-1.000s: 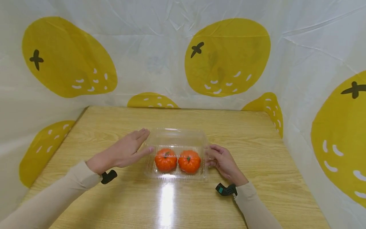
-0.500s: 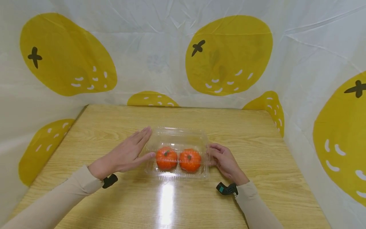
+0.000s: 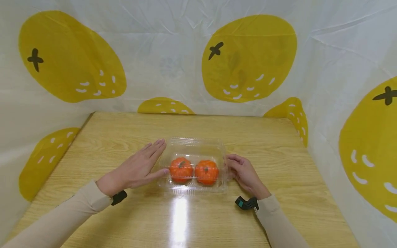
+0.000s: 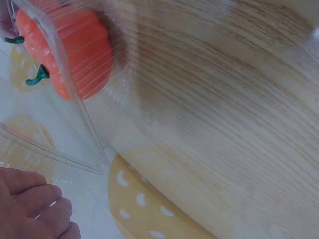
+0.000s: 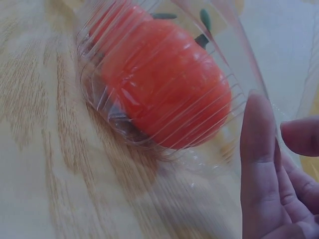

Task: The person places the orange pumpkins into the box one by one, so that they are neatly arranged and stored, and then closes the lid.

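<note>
Two small orange pumpkins with green stems, the left one (image 3: 181, 170) and the right one (image 3: 206, 172), sit side by side in a clear plastic clamshell box (image 3: 196, 189). The hinged lid (image 3: 195, 146) is tilted over them, its ridged edge crossing in front of the pumpkins. My left hand (image 3: 136, 171) lies flat with straight fingers at the lid's left side, thumb near the left pumpkin. On the right side, my right hand (image 3: 245, 174) pinches the box's rim; thumb and finger (image 5: 259, 132) stand either side of it in the right wrist view. Some fingertips are hidden.
The box stands on a wood-grain table (image 3: 130, 220) with a bright light reflection in front. White curtains (image 3: 173, 69) printed with yellow fruit enclose the back and sides. Black wrist cameras are strapped on both wrists, below beige sleeves (image 3: 273, 213).
The lid has come slightly lower over the pumpkins, its edge now crossing them. My left hand has shifted a little to the right; my right hand stays at the box's side.
</note>
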Available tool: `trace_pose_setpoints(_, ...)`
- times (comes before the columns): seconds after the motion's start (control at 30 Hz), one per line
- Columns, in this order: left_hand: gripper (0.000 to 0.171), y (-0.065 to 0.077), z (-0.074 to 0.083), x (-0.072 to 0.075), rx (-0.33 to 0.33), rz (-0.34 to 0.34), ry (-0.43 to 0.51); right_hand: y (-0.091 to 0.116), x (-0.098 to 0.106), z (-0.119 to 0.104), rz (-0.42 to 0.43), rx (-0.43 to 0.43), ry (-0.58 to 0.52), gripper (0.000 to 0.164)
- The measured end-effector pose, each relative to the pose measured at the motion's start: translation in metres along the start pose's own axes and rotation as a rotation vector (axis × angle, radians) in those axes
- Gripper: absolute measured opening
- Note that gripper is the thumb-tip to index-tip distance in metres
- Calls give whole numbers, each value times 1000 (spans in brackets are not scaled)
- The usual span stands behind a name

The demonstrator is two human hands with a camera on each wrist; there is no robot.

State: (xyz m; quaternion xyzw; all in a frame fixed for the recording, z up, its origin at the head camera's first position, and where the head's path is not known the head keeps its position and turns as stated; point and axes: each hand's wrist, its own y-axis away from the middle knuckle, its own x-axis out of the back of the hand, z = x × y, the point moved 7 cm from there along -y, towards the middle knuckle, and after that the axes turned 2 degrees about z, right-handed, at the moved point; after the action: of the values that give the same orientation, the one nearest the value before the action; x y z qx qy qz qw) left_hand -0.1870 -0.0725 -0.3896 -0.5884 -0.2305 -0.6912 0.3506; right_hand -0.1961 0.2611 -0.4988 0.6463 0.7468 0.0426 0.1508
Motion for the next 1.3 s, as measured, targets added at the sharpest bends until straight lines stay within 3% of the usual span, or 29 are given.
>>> trace_pose_setpoints(0.27, 92, 2, 5, -4, -23, -3, -76, 10, 6, -1, 25, -40, 67, 30)
trace_pose_setpoints(0.6, 93, 6, 7, -12, -52, 42, -163, 31, -1, -1, -49, -90, 161, 52)
trace_pose_setpoints(0.77, 94, 8, 10, -14, -69, 82, -195, 38, -9, -1, -126, -48, 222, 62)
trace_pose_setpoints(1.07, 95, 12, 12, -22, -74, 112, -216, 50, -12, 7, -145, -78, 299, 52)
trace_pose_setpoints(1.3, 95, 13, 12, -26, -57, 98, -214, 58, -16, 9, -206, -74, 274, 39)
